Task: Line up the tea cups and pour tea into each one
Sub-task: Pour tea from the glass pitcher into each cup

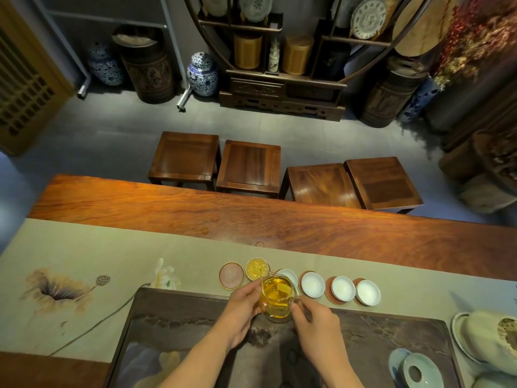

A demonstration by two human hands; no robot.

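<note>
Hands [242, 306] (L) & [313, 317] (R): fingers grasping glass pitcher [275, 299], tilted fwd.

The pitcher [275, 299] is clear, glossy glass. The cups [342, 287] look like smooth white porcelain. The desk [251, 219] is polished wood under a matt cloth runner [112, 264].

Glass pitcher [275, 299] held between both hands [316, 322] above the tea tray's [181, 326] far edge. Just beyond, a row of cups: filled cup [257, 268] ahead-left, empty coaster [231, 275] further left, four cups [342, 288] trailing right. Stools [249, 166] behind the worktop [140, 203]. Right of the hands, seemingly a lidded bowl [419, 371].
</note>
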